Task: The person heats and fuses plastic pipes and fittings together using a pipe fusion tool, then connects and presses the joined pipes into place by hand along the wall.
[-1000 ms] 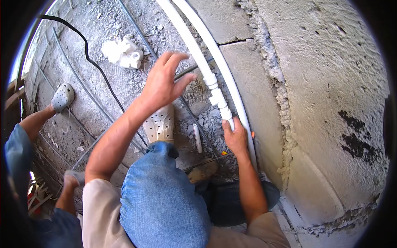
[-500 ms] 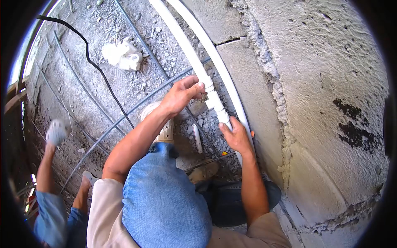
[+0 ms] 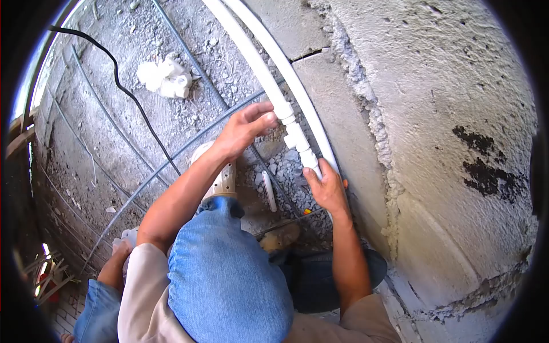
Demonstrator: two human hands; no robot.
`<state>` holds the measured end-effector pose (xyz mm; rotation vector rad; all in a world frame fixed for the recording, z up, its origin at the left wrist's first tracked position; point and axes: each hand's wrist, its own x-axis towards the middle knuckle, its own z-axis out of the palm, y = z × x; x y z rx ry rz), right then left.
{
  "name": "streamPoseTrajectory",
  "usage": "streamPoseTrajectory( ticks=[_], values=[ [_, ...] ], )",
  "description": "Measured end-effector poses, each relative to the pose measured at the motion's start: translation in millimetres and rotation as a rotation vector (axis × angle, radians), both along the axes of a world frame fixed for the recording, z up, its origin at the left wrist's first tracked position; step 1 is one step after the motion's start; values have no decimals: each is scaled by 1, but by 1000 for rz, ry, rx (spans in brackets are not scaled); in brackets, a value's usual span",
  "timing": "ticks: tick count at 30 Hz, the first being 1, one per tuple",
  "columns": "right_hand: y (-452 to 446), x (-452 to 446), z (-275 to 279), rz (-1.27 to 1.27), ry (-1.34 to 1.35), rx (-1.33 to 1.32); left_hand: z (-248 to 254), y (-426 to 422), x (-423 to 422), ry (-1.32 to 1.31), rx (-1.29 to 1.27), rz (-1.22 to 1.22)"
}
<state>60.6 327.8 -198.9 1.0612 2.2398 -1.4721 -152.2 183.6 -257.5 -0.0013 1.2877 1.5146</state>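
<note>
Two white pipes run down beside the wall. The inner pipe (image 3: 246, 48) carries a white tee fitting (image 3: 295, 139) with couplings above and below it. My right hand (image 3: 327, 186) is wrapped round the pipe just under the lower coupling. My left hand (image 3: 245, 132) is beside the upper coupling (image 3: 282, 110), its thumb and fingers apart and the fingertips close to the pipe; whether they touch it is unclear. The outer white pipe (image 3: 297, 91) passes behind my right hand. A short white piece (image 3: 269, 191) lies on the gravel between my arms.
Rebar (image 3: 197, 66) crosses the rubble floor, with a black cable (image 3: 128, 91) over it. A white plastic bag (image 3: 166, 77) lies at the upper left. The concrete wall (image 3: 446, 114) rises on the right. Another person's leg (image 3: 111, 274) is at the lower left.
My left hand has come down and right to the upper coupling. My right hand keeps its hold on the pipe. The other person's raised foot has left the left side.
</note>
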Motion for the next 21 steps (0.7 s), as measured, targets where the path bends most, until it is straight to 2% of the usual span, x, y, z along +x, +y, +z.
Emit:
streamPoseTrajectory(
  ticks=[3,5,8,9,11,16,21],
  values=[
    [1,1,-4,-4,48,5,-3,-19,-11,32,-38,11],
    [1,3,-5,-8,42,1,17,-19,-25,76,-104,26],
    [2,6,-7,-18,20,-14,24,-11,-40,337,-129,-28],
    [3,7,-10,-28,1,-33,28,-7,-42,342,-128,-21],
    [3,13,-19,-35,19,-31,37,-1,-43,442,-123,-219],
    [4,10,-14,-44,28,-21,23,20,-44,461,-213,-245],
    [6,-4,12,-69,-113,-62,21,26,-47,452,-233,-254]
  ],
)
